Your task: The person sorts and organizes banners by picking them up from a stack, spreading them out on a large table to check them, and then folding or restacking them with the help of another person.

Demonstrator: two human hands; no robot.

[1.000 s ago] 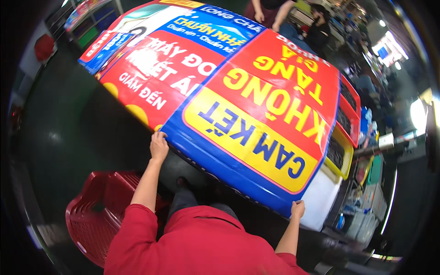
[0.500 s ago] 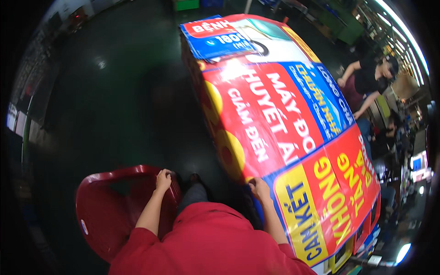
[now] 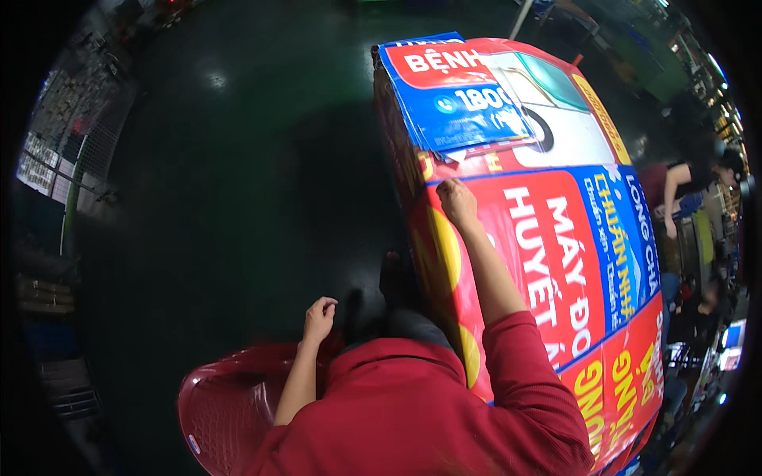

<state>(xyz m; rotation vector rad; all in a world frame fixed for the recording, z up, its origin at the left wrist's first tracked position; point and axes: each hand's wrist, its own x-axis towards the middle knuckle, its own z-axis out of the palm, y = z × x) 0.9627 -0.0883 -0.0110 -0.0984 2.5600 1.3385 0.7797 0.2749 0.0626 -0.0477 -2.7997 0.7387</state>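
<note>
A glossy printed banner [image 3: 516, 208], mostly red with blue and yellow parts, covers a long table on my right. My right hand [image 3: 457, 202] is curled at the banner's left edge, just below a blue-and-red printed sheet [image 3: 456, 107] that lies over the far end. Its fingertips are hidden, so whether it pinches the edge or only rests there I cannot tell. Low on the left, my left hand [image 3: 320, 319] hangs in the air with loosely curled fingers and nothing visible in them. Beside that forearm stands a dark red plastic chair [image 3: 226, 412].
Dark green floor [image 3: 238, 198] stretches along the table's left side. Past the right edge of the table, a person in a dark top [image 3: 690, 178] bends over. Wire-mesh racks [image 3: 103, 159] line the far left, and a pale pole [image 3: 520, 17] rises behind the far end.
My right hand has moved forward along the banner edge toward the folded sheet. My left hand has come off the chair's rim. The chair now sits lower in view, the table nearer.
</note>
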